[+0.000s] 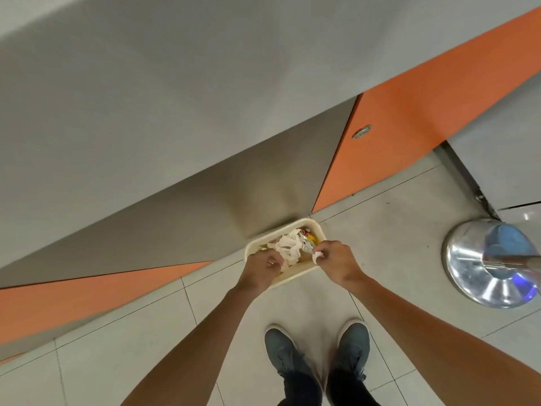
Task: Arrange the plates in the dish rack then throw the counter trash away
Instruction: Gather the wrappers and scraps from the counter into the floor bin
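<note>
A cream rectangular trash bin [312, 222] stands on the tiled floor against the grey counter base. It holds crumpled white tissue paper [288, 246] and a shiny yellow-and-red wrapper [308, 236]. My left hand [259, 269] hovers over the bin's near left side with fingers curled around a bit of white tissue. My right hand [333, 259] is over the bin's near right corner, pinching a small white tissue scrap [317, 256] at its fingertips. No plates or dish rack are in view.
The grey counter [146, 98] with orange panels [409, 118] looms over the bin. A shiny steel round base with a pole [480, 268] stands on the floor at right. My two grey shoes [316, 356] are on the pale tiles behind the bin.
</note>
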Motion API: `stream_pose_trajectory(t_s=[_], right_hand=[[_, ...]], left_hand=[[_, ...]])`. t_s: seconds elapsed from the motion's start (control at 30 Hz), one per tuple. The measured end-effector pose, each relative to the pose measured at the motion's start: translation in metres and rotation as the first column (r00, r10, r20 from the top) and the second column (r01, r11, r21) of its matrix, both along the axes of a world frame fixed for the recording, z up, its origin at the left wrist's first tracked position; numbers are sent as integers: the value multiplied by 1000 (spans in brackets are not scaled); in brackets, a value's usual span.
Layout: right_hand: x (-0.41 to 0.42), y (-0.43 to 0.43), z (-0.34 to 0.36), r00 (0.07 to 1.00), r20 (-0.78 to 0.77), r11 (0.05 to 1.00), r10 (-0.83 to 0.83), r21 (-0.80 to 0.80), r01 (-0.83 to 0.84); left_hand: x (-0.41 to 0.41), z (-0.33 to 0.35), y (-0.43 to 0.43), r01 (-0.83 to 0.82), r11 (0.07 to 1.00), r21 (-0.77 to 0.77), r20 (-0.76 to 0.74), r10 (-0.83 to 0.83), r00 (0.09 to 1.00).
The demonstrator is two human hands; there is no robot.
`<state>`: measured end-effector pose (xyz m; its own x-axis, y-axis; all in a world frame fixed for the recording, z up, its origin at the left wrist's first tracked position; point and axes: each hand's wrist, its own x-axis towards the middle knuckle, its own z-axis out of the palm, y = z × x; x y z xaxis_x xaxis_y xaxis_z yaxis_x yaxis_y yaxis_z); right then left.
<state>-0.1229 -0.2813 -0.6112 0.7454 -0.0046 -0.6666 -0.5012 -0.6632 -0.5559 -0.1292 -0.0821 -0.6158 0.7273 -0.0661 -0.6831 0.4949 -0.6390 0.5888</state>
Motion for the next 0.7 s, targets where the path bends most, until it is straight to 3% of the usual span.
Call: stream_pose_trajectory(t_s=[0.17,0.23,0.33,0.57,0.7], right_hand=[[6,9,-4,997,-80,997,-14,68,20],[6,19,-4,977,-192,986,89,158,-59],[1,29,-4,946,-308,972,103,234,-30],[-25,9,37,950,-139,959,280,84,-270],[-38,-5,89,951,-63,952,303,63,-299]], left_hand=[[-15,2,2,-30,1000,0,-40,30,999],[-21,-1,4,-72,997,33,24,72,997],[-28,3,8,-176,981,85,114,165,980],[-49,38,0,-195,979,57,121,188,975],[-58,90,-15,-218,976,5,126,215,968]])
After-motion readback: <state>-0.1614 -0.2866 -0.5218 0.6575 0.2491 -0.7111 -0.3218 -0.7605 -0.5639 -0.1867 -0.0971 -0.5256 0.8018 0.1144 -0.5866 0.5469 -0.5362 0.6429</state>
